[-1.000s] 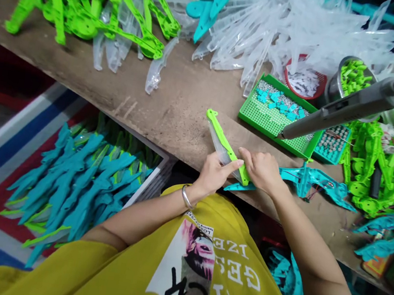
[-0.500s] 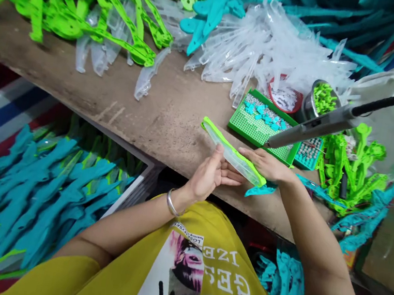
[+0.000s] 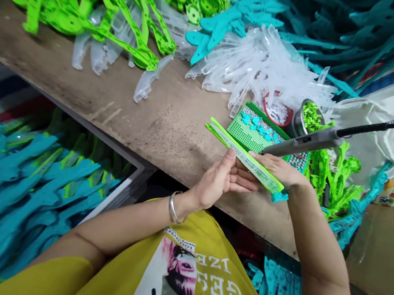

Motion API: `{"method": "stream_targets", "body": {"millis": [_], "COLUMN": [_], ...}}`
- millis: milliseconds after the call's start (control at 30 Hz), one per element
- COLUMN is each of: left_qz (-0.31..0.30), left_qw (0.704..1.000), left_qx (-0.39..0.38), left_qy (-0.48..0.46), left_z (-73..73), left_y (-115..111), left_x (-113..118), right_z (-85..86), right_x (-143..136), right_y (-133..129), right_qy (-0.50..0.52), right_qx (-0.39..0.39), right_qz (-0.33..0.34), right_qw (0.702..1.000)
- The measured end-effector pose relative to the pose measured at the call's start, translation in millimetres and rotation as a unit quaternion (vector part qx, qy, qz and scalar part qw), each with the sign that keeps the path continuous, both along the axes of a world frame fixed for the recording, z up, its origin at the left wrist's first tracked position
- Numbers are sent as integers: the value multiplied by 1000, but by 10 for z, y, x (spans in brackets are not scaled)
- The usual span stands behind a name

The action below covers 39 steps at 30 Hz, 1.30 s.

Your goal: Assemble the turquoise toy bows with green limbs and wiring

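A long, narrow plastic piece [image 3: 245, 157], bright green with a clear strip along it, is held between my hands above the table's front edge. My left hand [image 3: 219, 180] supports its near side from below, palm turned up, with the thumb up against the edge. On the far side, my right hand [image 3: 282, 170] grips it with the fingers along the back. A bit of turquoise plastic [image 3: 279, 196] shows under its right end. Close above my right hand is the tip of a hanging grey electric screwdriver [image 3: 303, 144].
Beyond my hands are a green basket [image 3: 239, 130] of screws and turquoise bits, a red bowl [image 3: 289, 119] and a metal bowl [image 3: 297, 125]. Green parts [image 3: 65, 16], clear parts [image 3: 238, 65] and turquoise parts [image 3: 221, 24] are heaped behind. Turquoise assemblies [image 3: 10, 199] lie lower left.
The piece has rolled in my hands, so its narrow edge with the clear strip faces up and less turquoise shows. The camera view has shifted slightly.
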State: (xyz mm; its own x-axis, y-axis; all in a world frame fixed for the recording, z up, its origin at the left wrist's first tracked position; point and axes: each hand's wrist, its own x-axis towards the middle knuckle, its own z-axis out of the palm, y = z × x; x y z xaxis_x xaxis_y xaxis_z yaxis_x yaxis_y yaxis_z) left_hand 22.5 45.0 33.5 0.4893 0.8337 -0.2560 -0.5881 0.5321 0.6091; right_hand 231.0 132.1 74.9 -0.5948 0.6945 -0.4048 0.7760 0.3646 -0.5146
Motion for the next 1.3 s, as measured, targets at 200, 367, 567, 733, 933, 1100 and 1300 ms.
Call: {"method": "stream_targets", "body": {"millis": [200, 367, 567, 733, 933, 1100, 1300], "left_qz": [102, 192, 209, 182, 214, 205, 88], "left_qw": [990, 963, 954, 957, 946, 954, 980], "left_qx": [-36, -85, -84, -72, -57, -67, -60], "left_qy": [86, 170, 197, 213, 237, 207, 170], "left_z": [-213, -493, -597, -584, -592, -573, -645], "left_y": [70, 281, 361, 462, 606, 466, 131], "left_x": [-154, -362, -396, -470, -502, -444, -292], "right_z": [-233, -609, -778, -788, -790, -790, -800], "right_x": [-351, -653, -738, -733, -763, -727, -733], "right_y": [-273, -595, -726, -743, -756, -735, -641], "right_qy": [-39, -238, -257, -225, -198, -183, -160], "right_qx": [13, 94, 127, 135, 144, 145, 159], "right_qz": [-47, -65, -111, -130, -143, -153, -176], "right_qw": [998, 965, 952, 956, 959, 960, 958]}}
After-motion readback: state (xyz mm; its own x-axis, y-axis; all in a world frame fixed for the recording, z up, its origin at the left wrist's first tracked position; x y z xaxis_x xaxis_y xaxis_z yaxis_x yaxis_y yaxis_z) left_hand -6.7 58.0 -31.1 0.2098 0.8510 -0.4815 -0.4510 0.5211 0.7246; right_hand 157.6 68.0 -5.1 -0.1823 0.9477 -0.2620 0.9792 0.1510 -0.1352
